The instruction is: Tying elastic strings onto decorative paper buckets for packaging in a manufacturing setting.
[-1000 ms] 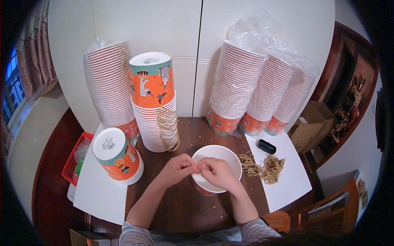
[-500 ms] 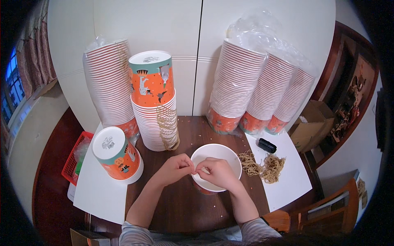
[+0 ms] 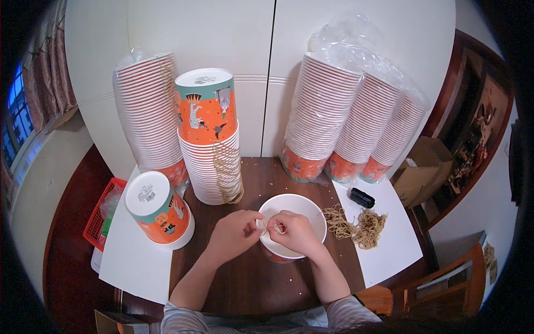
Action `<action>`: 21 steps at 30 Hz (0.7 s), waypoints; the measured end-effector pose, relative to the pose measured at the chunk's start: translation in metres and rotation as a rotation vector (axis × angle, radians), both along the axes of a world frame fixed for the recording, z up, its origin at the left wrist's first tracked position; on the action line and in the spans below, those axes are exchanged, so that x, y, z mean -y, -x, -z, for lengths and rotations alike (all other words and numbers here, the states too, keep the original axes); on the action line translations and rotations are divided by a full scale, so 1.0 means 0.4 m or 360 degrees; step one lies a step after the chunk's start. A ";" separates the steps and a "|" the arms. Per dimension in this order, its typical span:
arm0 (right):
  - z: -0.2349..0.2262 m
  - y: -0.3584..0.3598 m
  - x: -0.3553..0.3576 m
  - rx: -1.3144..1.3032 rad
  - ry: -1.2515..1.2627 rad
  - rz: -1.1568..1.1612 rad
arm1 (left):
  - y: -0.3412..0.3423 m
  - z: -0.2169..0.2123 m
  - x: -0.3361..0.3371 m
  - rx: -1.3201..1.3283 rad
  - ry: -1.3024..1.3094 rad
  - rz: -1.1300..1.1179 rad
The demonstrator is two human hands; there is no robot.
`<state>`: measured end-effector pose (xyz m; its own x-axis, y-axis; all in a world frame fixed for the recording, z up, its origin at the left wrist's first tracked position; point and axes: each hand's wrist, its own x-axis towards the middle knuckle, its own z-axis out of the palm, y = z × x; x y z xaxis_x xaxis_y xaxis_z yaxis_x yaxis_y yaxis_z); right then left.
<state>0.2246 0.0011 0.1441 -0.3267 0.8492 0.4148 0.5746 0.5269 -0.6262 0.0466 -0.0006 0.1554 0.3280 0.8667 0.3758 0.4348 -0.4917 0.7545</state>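
Note:
A white-lined paper bucket (image 3: 312, 222) with an orange outside stands mouth up on the dark table. At its left rim my left hand (image 3: 238, 234) has thumb and forefinger pinched together. My right hand (image 3: 293, 231), over the bucket's mouth, is curled in a pinch close beside it. Small pale bits show at the fingertips of both hands, too small to name. Right of the bucket lie two tangled heaps of tan cord, a nearer bundle (image 3: 369, 229) and a smaller heap (image 3: 339, 221) against the rim.
A tall stack of upturned buckets (image 3: 207, 167), cord hanging down its side, stands behind left. A short upturned stack (image 3: 161, 209) is nearer. Plastic-wrapped stacks stand at back left (image 3: 147, 111) and back right (image 3: 322, 111). A black object (image 3: 362, 197) lies beside the cord.
My hands have drawn slightly apart at the rim, and the fingers have turned. Pale bits now show at the fingertips. The bucket has barely shifted.

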 end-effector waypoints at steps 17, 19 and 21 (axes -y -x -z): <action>-0.005 0.001 -0.001 0.0007 0.0024 -0.0038 | 0.000 0.038 -0.026 -0.0023 0.0066 0.0157; -0.010 0.003 0.002 0.0031 0.0065 -0.0038 | 0.001 0.037 -0.028 0.0080 0.0178 0.0194; -0.011 0.004 0.003 0.0011 0.0058 -0.0042 | 0.002 0.037 -0.029 0.0102 0.0258 0.0200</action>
<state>0.2230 -0.0001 0.1486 -0.3520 0.8546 0.3818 0.5649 0.5192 -0.6414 0.0457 0.0112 0.1408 0.4173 0.8712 0.2586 0.3263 -0.4092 0.8521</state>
